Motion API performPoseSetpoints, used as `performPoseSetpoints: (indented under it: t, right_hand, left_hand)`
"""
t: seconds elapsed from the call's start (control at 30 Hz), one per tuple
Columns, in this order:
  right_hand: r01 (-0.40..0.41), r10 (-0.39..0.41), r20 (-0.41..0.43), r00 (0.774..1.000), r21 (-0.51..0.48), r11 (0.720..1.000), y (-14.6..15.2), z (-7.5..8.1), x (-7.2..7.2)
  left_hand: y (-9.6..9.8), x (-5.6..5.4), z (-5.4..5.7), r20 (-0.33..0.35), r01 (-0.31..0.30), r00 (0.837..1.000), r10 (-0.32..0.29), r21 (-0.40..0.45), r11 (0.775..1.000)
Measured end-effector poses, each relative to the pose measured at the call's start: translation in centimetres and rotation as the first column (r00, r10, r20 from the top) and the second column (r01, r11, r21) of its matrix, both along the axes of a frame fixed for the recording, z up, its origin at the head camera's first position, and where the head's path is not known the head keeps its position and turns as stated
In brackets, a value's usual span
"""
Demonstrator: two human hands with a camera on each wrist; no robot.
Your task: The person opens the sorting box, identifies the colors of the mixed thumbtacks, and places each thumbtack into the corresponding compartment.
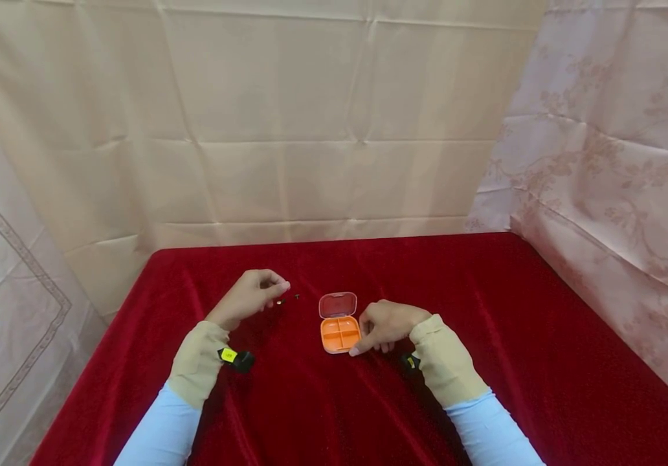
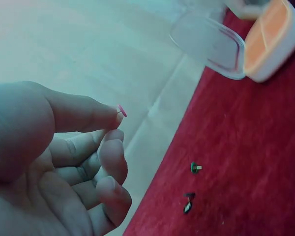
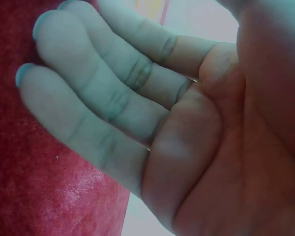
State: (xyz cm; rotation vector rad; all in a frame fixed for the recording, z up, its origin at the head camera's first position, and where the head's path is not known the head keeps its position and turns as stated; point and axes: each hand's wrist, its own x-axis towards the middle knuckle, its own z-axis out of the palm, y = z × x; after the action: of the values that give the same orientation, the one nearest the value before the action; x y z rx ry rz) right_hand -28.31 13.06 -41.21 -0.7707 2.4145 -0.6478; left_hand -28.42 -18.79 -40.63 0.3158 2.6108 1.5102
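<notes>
Grips an orange four-compartment box (image 1: 340, 334) with open clear lid (image 1: 338, 304) by its right edge with the right hand (image 1: 389, 321). Slightly farther off, pinches a small pink-headed pin (image 2: 122, 111) at the fingertips of the left hand (image 1: 250, 296). Has a green pin (image 2: 193, 168) and a dark piece (image 2: 188, 203) beside it on red cloth (image 1: 485, 375).

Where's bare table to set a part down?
Free: red cloth right of the right hand to the patterned curtain, and the front between the sleeves. Crowded: between that hand and the left hand, with pillbox and two small pieces.
</notes>
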Motion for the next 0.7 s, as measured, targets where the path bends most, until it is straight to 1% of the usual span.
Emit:
performPoseSetpoints:
  t: [0.13,0.37,0.5,0.6,0.67,0.7]
  right_hand:
    - [-0.007,0.007,0.001,1.0,-0.005,1.0,0.06,-0.12,-0.1]
    - [-0.01,0.01,0.024,1.0,-0.031,0.999,0.27,-0.17,-0.16]
    - [-0.009,0.011,0.034,0.999,-0.038,0.999,0.37,-0.17,-0.2]
    - [-0.004,0.006,0.039,0.999,-0.038,0.999,0.41,-0.15,-0.2]
    - [-0.004,0.005,0.041,0.999,-0.041,0.999,0.44,-0.16,-0.17]
    - [-0.004,0.005,0.042,0.999,-0.042,0.999,0.46,-0.16,-0.18]
  left_hand:
    - [-0.21,0.02,0.17,0.002,0.02,1.0,-0.021,0.046,0.999]
    - [-0.38,-0.01,0.56,0.022,0.006,1.0,-0.008,0.084,0.996]
    - [-0.33,-0.07,0.72,0.039,0.039,0.998,-0.044,0.129,0.991]
    - [-0.23,-0.04,0.76,0.065,0.072,0.994,-0.087,0.196,0.978]
    - [-0.12,-0.06,0.71,0.1,0.087,0.988,-0.117,0.267,0.96]
    - [-0.06,-0.07,0.66,0.117,0.096,0.984,-0.138,0.309,0.946]
